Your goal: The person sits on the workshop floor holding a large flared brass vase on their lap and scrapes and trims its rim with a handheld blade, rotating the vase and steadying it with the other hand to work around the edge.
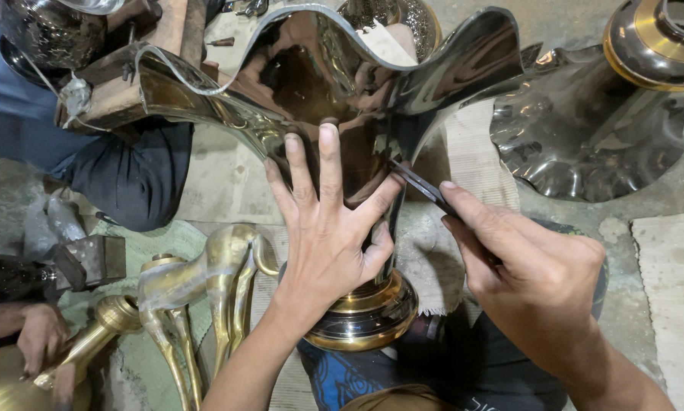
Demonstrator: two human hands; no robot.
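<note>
While my left hand (pixel 325 228) lies w/ fingers spread on the fluted brass vase (pixel 334 84) at frame center, right hand (pixel 536 270) pinches a thin engraving tool (pixel 422 185) vs. its side.

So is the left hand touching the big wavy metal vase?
Touching. The head view shows the left hand spread flat against the dark polished body of the vase, fingers pressed on it, with no gap visible.

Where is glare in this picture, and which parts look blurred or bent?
Head view: glare streaks the vase along its wavy rim, and its polished body mirrors the left hand. The right hand and tool are sharp. The frame edges bend slightly; the brass horn is soft.
</note>
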